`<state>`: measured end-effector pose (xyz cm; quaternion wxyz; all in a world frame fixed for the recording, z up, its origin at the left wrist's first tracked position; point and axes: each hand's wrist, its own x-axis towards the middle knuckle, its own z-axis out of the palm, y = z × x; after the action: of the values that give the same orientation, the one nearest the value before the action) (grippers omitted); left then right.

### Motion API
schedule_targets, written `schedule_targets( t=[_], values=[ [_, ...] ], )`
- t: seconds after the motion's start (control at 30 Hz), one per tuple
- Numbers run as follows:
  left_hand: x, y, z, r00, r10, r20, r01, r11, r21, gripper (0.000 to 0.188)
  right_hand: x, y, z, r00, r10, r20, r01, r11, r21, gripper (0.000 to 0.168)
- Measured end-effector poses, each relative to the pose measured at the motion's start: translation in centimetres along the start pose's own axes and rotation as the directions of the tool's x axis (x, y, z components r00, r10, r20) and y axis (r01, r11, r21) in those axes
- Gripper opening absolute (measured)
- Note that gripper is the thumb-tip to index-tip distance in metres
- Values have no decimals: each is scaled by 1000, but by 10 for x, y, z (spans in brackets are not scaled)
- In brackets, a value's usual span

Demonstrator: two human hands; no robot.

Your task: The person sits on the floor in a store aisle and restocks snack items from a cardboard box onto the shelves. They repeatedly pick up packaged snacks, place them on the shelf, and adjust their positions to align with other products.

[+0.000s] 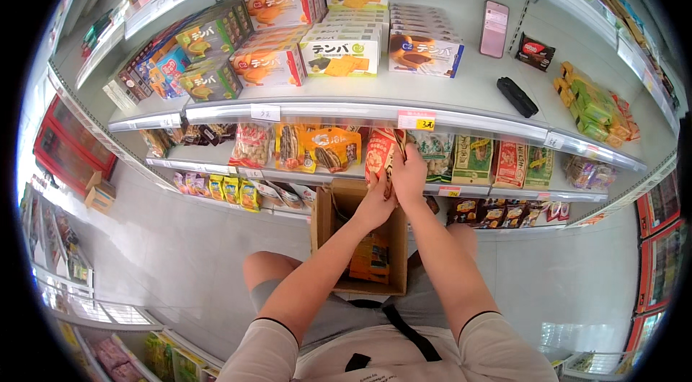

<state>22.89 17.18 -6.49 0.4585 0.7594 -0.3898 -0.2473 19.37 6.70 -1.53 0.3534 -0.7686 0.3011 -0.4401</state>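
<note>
Both my hands are on a red snack bag [380, 150] at the front of the second shelf, between an orange sunflower seed bag [331, 148] and a clear bag with green print [434, 149]. My left hand [380, 203] grips its lower end; my right hand [409, 171] holds its right side. Under my forearms, an open cardboard box [399, 252] stands between my knees, with orange packets [370, 257] inside.
Above is a shelf with a metal edge [335, 111], bearing biscuit boxes [339, 55], a phone [493, 29] propped upright and a black folded item [517, 96]. Snack packets [231, 191] line the lower shelf. A small cardboard box [100, 193] stands on the floor at left.
</note>
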Motion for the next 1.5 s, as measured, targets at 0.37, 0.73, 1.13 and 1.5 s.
schedule_targets(
  t=[0.37, 0.73, 1.13, 1.5],
  values=[
    [45, 8, -2, 999, 23, -42, -16, 985, 170, 80, 47, 28, 40, 993, 101, 54, -100, 995, -30, 16],
    [79, -24, -7, 961, 189, -201, -54, 843, 534, 75, 49, 30, 54, 996, 78, 50, -85, 981, 175, 20],
    [44, -26, -19, 986, 138, -96, -101, 944, 315, 59, -18, 61, 43, 964, 217, 151, -229, 971, 69, 53],
    [-139, -62, -70, 965, 156, -211, -60, 913, 403, 34, 11, 46, 77, 897, 377, 231, -358, 926, -118, 51]
  ],
)
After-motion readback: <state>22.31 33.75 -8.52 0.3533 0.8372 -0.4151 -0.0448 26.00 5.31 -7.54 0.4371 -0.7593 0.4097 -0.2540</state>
